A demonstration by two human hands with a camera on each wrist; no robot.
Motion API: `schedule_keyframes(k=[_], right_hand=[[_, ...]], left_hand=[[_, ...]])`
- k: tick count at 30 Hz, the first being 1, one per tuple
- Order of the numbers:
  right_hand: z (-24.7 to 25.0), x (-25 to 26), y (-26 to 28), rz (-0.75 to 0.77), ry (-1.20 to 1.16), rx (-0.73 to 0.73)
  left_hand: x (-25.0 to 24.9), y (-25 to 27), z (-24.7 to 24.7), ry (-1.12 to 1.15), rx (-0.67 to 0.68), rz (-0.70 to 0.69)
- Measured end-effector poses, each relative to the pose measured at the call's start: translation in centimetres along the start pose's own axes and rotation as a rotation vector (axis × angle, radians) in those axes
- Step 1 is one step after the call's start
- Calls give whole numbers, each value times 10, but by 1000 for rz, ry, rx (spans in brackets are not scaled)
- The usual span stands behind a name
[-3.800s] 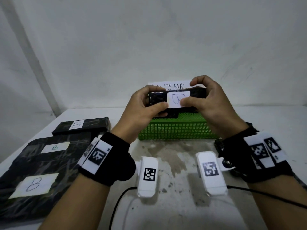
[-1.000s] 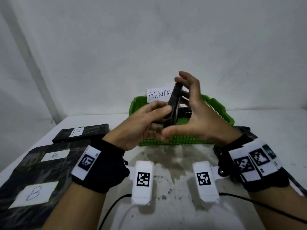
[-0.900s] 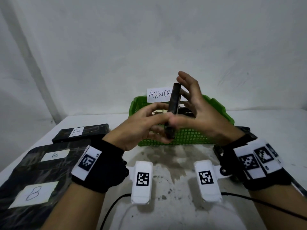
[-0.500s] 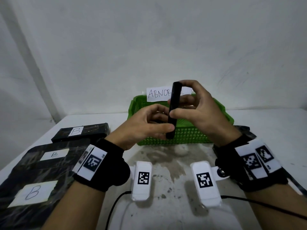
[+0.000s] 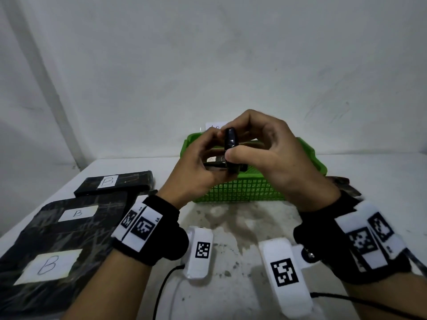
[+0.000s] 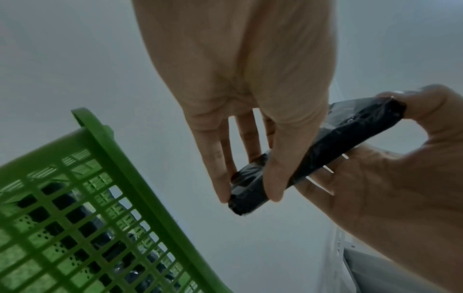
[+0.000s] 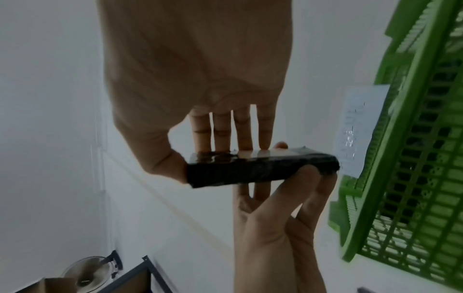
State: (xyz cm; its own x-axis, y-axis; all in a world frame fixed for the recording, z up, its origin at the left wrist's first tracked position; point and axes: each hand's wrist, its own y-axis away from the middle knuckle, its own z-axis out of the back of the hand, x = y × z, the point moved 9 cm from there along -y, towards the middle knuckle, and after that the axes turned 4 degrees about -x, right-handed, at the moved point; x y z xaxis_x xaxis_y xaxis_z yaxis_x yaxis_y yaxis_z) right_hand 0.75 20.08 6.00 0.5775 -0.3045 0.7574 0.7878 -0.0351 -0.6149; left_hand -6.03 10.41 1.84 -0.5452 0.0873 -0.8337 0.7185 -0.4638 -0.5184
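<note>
Basically held up on edge at mid-frame, close by the green basket [image 5: 242, 190]: black wrapped block [image 5: 230, 140], ends pinched by left hand [image 5: 196, 167] and right hand [image 5: 277, 162], probably for eyeballing every side before sorting.

Left hand [image 5: 196, 167], right hand [image 5: 277, 158]: bare. Each wrist carries a wide black fabric band: left band [image 5: 161, 236], right band [image 5: 323, 241]. White tags [image 5: 138, 227] printed with black square codes lie across both bands.

A rounded white camera pod with one square code juts from each band: left pod [image 5: 199, 250], right pod [image 5: 285, 273]. Metal screw [image 5: 308, 255] on the right pod's mount. One black cable per pod: left cable [image 5: 161, 285], right cable [image 5: 335, 294].
</note>
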Motion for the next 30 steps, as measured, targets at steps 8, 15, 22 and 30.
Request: schedule_keyframes(k=[8,15,22,30], right_hand=[[4,-4,1,-77,-65,-26],[-32,-6,13,-150,-43,142],[-112,-71,44,-660,134,358],[-186,-119,72,-877,205,505]], left_hand=[[3,11,0,47,207,152],[3,60,39,39,350,411],[1,99,131,-867,100,436],[31,138,142,-1169,332,662]])
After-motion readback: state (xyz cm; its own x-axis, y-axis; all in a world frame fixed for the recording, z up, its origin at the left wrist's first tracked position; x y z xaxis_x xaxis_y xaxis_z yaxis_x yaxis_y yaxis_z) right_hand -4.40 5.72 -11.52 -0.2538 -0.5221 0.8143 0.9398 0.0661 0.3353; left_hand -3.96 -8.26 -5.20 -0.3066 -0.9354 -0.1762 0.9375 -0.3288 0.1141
